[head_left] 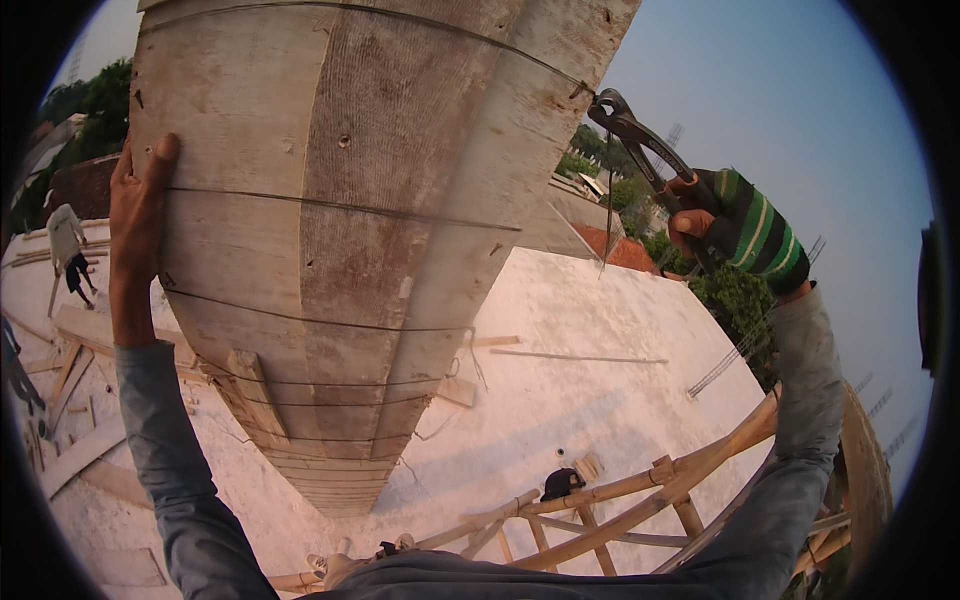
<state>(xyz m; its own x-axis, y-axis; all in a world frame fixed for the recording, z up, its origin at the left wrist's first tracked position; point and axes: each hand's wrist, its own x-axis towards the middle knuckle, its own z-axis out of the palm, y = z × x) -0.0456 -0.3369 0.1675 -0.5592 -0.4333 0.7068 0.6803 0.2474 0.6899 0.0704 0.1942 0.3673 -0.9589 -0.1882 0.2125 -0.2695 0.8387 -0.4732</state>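
A tall wooden column form (pixel 370 130), bound round with several wires, rises in front of me. My left hand (pixel 138 215), bare, grips its left edge, with the thumb on the front and the fingers partly hidden round the side. On the right my right hand (pixel 705 218), in a fingerless black glove with green stripes, is closed round the handles of steel pincers (pixel 640 135). Their jaws meet the twisted end of the top wire (pixel 583 90) at the form's right edge. A loose wire end (pixel 609 190) hangs down below the jaws.
Far below is a pale concrete slab (pixel 590 310) with scattered planks (pixel 90 455). Bamboo scaffold poles (pixel 640 480) cross beneath me at lower right. A black bag-like thing (pixel 562 484) lies near them. Another person (pixel 68 245) walks on the slab at far left.
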